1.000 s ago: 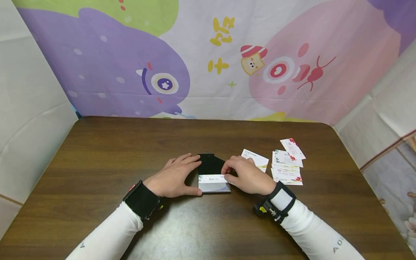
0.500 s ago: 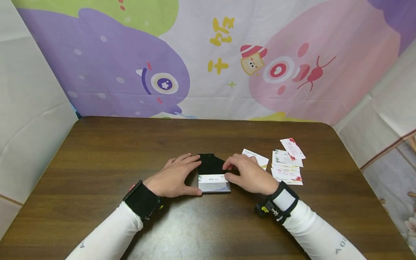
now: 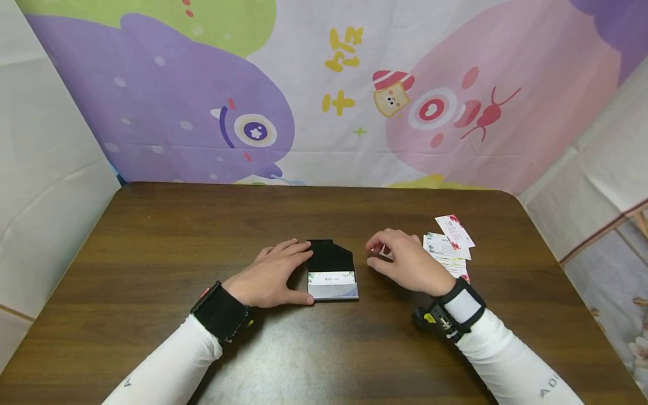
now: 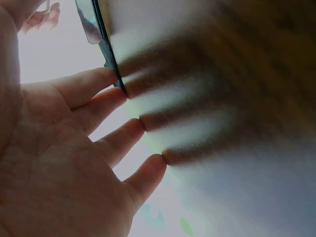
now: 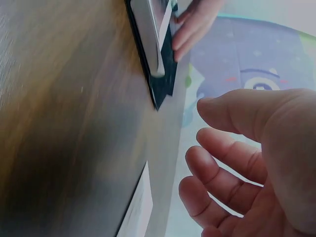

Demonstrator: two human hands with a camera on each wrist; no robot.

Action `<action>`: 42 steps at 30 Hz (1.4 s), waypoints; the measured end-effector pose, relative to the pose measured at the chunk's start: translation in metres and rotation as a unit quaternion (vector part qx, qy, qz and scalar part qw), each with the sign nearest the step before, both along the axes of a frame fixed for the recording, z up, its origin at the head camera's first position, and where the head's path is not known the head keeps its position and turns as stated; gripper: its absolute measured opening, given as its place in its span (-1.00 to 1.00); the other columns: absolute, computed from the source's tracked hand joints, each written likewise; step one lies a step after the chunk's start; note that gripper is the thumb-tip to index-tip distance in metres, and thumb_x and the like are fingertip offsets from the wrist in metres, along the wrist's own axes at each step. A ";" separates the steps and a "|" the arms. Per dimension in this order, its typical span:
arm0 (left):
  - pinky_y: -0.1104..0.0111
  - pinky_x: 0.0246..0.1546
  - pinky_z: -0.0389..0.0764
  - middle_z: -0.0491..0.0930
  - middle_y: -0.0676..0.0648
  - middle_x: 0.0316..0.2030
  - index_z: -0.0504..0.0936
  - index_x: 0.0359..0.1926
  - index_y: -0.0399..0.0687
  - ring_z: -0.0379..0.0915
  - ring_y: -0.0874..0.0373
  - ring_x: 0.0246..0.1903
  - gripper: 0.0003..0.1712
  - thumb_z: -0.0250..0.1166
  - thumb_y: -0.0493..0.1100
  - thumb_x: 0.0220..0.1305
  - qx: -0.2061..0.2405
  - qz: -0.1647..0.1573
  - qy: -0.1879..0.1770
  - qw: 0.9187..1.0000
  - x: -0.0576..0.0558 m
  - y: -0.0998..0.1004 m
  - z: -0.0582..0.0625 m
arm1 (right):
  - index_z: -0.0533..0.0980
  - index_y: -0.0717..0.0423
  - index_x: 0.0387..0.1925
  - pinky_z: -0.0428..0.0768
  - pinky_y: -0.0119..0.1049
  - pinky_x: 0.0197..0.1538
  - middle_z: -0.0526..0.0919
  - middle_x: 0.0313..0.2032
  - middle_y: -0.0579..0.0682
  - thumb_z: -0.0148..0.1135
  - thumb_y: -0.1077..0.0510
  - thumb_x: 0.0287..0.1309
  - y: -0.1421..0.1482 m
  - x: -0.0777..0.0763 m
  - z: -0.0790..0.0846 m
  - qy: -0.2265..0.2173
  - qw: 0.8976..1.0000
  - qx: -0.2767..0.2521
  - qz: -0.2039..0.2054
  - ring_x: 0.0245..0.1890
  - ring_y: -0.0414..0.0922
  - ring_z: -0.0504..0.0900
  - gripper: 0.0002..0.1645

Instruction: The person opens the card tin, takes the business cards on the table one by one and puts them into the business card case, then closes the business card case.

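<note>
A black card case point(image 3: 330, 256) lies on the table with its flap laid back. Business cards point(image 3: 332, 278) sit in its pocket, the top one white with a leaf print. My left hand point(image 3: 270, 275) rests at the case's left side with straight fingers, thumb at the near corner and fingertips at the far one. In the left wrist view several fingertips point(image 4: 153, 168) touch the table. To the right of the case, my right hand point(image 3: 412, 264) hovers with loosely bent fingers and nothing between them. It partly covers a white card point(image 5: 139, 207) lying below it.
Several loose business cards point(image 3: 448, 247) lie overlapping to the right of my right hand, one angled at the far end point(image 3: 455, 230). The brown table point(image 3: 202, 219) ends at a cartoon-printed cloth point(image 3: 334, 129) behind it.
My right hand has let go of the card in the case and moved right, over the loose white card. The left hand and the case stay where they were.
</note>
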State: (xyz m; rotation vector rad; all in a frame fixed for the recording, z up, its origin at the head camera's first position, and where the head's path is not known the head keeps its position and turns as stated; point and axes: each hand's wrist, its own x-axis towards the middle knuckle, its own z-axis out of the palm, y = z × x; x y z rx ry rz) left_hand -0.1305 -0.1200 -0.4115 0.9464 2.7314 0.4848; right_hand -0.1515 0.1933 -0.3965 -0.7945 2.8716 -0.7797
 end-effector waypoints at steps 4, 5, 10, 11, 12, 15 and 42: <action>-0.15 0.32 0.06 0.11 -0.08 0.51 0.29 0.49 -0.10 -0.12 -0.11 0.49 0.11 0.32 0.44 0.09 -0.001 0.001 0.001 1.000 0.000 0.000 0.000 | 0.61 0.02 -0.08 0.46 -0.22 -0.14 0.59 -0.24 -0.15 0.36 0.00 0.20 0.010 -0.003 0.002 -0.005 1.000 -0.006 -0.010 -0.23 -0.11 0.53 -0.70; -0.15 0.32 0.06 0.11 -0.08 0.51 0.29 0.49 -0.10 -0.12 -0.12 0.49 0.11 0.32 0.44 0.09 -0.001 0.001 0.001 1.000 0.000 0.000 0.000 | 0.61 0.03 -0.08 0.48 -0.24 -0.17 0.59 -0.24 -0.14 0.36 -0.01 0.20 0.012 -0.004 0.002 -0.005 1.000 -0.007 -0.013 -0.23 -0.11 0.52 -0.69; -0.15 0.32 0.05 0.11 -0.08 0.51 0.29 0.49 -0.10 -0.13 -0.12 0.50 0.11 0.32 0.44 0.09 -0.001 0.001 -0.002 1.000 0.000 0.000 0.001 | 0.60 0.06 -0.07 0.48 -0.22 -0.17 0.58 -0.23 -0.09 0.37 -0.01 0.18 0.026 -0.007 0.001 0.000 0.999 0.007 -0.039 -0.21 -0.11 0.50 -0.66; -0.15 0.32 0.05 0.11 -0.08 0.51 0.29 0.49 -0.10 -0.13 -0.12 0.50 0.11 0.32 0.44 0.09 -0.001 0.001 -0.003 1.000 0.000 0.000 0.001 | 0.60 0.06 -0.06 0.47 -0.22 -0.16 0.58 -0.23 -0.09 0.37 0.00 0.18 0.029 -0.007 0.000 0.001 0.999 0.012 -0.045 -0.21 -0.11 0.50 -0.65; -0.15 0.32 0.05 0.11 -0.08 0.51 0.29 0.50 -0.10 -0.13 -0.12 0.50 0.11 0.32 0.44 0.09 -0.002 0.001 -0.003 1.000 0.000 0.000 0.001 | 0.60 0.07 -0.05 0.47 -0.21 -0.15 0.58 -0.23 -0.09 0.37 0.00 0.17 0.032 -0.008 0.000 0.003 0.999 0.017 -0.051 -0.20 -0.10 0.50 -0.65; -0.15 0.32 0.05 0.11 -0.08 0.51 0.29 0.49 -0.10 -0.13 -0.12 0.49 0.10 0.32 0.44 0.10 -0.001 0.000 -0.001 1.000 0.000 0.000 0.001 | 0.61 0.11 -0.04 0.44 -0.17 -0.10 0.59 -0.22 -0.07 0.39 0.01 0.15 0.039 -0.009 -0.003 0.014 0.997 0.033 -0.065 -0.19 -0.09 0.50 -0.61; -0.14 0.32 0.06 0.11 -0.07 0.51 0.28 0.50 -0.09 -0.13 -0.11 0.50 0.12 0.30 0.46 0.09 -0.005 0.001 0.002 1.000 0.001 0.000 0.000 | 0.66 0.13 -0.15 0.36 -0.02 -0.26 0.61 -0.23 0.05 0.52 -0.13 -0.07 0.065 -0.012 -0.019 0.056 0.985 0.115 -0.117 -0.19 0.03 0.52 -0.47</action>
